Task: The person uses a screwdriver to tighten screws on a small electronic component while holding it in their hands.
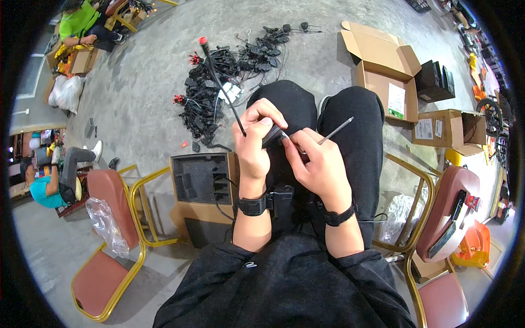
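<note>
1. One black piece [272,136] is up over the seated person's lap [358,158], between two hands.
2. Left hand [254,136] wraps that piece from its left, fingers curled.
3. Right hand [317,164], bent in from its right, grips one thin metal rod [336,130], fingertips bunched at the piece's end; whether they pinch it, I can't tell.
4. Ahead-left of the piece, one heap of black parts [199,112]; ahead-right, one open carton [377,48]; bare floor [320,63] ahead, between.
</note>
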Tool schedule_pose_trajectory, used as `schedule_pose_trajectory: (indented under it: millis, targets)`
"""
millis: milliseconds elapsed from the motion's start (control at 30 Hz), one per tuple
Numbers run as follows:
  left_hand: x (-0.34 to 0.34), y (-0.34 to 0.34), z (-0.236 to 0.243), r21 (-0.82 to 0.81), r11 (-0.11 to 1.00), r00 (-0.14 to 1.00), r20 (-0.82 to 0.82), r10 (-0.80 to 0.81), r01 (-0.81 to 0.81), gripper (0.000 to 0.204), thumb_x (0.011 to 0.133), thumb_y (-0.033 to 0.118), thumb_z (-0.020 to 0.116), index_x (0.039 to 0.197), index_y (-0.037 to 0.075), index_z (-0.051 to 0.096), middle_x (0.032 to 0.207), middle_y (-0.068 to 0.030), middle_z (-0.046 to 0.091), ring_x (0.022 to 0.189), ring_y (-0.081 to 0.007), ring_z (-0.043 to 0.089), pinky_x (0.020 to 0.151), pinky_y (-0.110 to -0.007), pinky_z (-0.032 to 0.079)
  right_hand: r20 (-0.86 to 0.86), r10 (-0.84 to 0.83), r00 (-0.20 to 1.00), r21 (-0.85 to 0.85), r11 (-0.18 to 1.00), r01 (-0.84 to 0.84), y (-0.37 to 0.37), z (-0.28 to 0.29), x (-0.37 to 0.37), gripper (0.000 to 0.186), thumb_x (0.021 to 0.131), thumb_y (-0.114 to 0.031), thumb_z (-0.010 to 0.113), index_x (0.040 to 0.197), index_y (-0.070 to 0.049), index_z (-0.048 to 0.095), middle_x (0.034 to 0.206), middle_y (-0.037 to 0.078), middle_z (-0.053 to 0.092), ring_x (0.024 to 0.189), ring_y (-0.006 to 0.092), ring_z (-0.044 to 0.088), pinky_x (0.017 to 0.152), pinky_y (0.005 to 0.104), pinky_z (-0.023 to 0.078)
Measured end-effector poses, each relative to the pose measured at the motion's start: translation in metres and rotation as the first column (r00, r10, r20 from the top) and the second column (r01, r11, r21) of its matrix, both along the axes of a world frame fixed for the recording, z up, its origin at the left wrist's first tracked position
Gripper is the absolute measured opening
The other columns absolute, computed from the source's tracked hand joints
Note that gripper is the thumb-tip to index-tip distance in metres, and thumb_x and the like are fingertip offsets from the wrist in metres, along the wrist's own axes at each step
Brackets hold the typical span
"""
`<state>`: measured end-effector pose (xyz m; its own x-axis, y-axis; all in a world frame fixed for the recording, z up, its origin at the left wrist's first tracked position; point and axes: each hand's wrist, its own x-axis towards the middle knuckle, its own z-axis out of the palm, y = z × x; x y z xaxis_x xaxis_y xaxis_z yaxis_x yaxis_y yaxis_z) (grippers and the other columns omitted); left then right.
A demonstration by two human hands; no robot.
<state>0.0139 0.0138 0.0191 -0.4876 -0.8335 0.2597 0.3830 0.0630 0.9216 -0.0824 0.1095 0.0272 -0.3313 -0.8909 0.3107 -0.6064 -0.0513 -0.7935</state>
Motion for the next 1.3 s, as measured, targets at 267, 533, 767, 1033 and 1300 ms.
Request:
schedule_pose_trajectory:
  millis: [267,533,767,1033,1300]
  targets:
    - [0.000,0.000,0.000,0.006,1.000,1.000,-0.001,-0.005,0.005,0.022,0.076,0.014,0.043,0.066,-0.003,0.053,0.071,-0.0108,0.054,0.068,-0.0150,0.049,0.065,-0.027,0.037,-0.005,-0.007,1.000,-0.015,1.000,0.007,0.000,-0.002,0.003,0.013,0.079,-0.009,0.062,0.071,-0.004,0.053,0.062,0.011,0.052,0.056,0.0280,0.056,0.051,0.0363,0.044]
    - [-0.002,0.002,0.004,-0.024,1.000,0.999,0.045,-0.004,0.005,0.022,0.076,0.015,0.044,0.066,-0.003,0.053,0.071,-0.0105,0.054,0.068,-0.0149,0.049,0.066,-0.027,0.036,-0.002,-0.030,1.000,-0.037,0.999,0.029,0.001,-0.003,0.002,0.016,0.082,-0.011,0.062,0.071,-0.002,0.054,0.058,0.009,0.051,0.052,0.0209,0.054,0.049,0.0320,0.042]
    - [0.002,-0.001,-0.001,0.026,1.000,1.000,-0.021,-0.003,0.003,0.025,0.076,0.018,0.043,0.067,-0.002,0.053,0.070,-0.0119,0.054,0.067,-0.0169,0.050,0.065,-0.027,0.037,0.726,-0.072,0.684,0.261,0.949,-0.177,0.005,0.004,0.001,0.017,0.088,-0.013,0.057,0.076,0.000,0.058,0.059,0.003,0.054,0.051,0.0089,0.047,0.048,0.0250,0.036]
    - [0.002,0.000,0.002,0.012,1.000,0.997,0.080,0.015,-0.016,0.029,0.075,0.024,0.041,0.067,-0.002,0.051,0.069,-0.0134,0.051,0.067,-0.0198,0.050,0.066,-0.029,0.041,0.108,-0.011,0.994,0.062,0.998,0.005,0.001,0.003,0.006,0.010,0.083,-0.008,0.059,0.077,0.000,0.056,0.068,0.016,0.058,0.058,0.0315,0.058,0.052,0.0355,0.044]
    - [0.001,0.001,0.003,0.004,1.000,0.999,0.035,-0.021,0.021,0.023,0.075,0.016,0.044,0.066,-0.003,0.053,0.070,-0.0105,0.054,0.067,-0.0152,0.049,0.065,-0.026,0.036,0.760,-0.075,0.646,0.247,0.952,-0.180,0.003,0.003,-0.002,0.022,0.088,-0.016,0.057,0.072,-0.001,0.056,0.055,0.001,0.050,0.049,0.0089,0.046,0.046,0.0230,0.034]
